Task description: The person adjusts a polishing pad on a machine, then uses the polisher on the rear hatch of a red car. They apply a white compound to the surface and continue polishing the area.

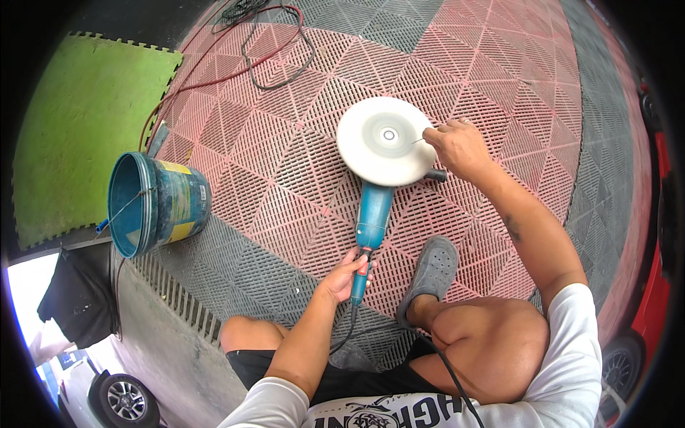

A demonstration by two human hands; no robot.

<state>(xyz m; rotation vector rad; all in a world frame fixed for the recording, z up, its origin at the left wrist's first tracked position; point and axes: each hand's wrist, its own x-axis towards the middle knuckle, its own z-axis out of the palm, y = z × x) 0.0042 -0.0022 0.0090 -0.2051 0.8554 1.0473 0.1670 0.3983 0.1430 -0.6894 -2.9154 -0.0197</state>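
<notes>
Blue round plastic bucket with yellow label patches [187,196] at far left; left forearm angles up and right from the lower edge, left hand [344,277] wrapped around the narrow rear grip of a blue-bodied corded power polisher [374,214], which sits in front of the person over red-and-grey slatted floor tiles [285,192]. Its round white pad [385,160] faces up at the far end. Right arm reaches up and inward, right hand [459,146] pinching a thin metallic-looking rod [418,140], tip over the pad, contact unclear.
</notes>
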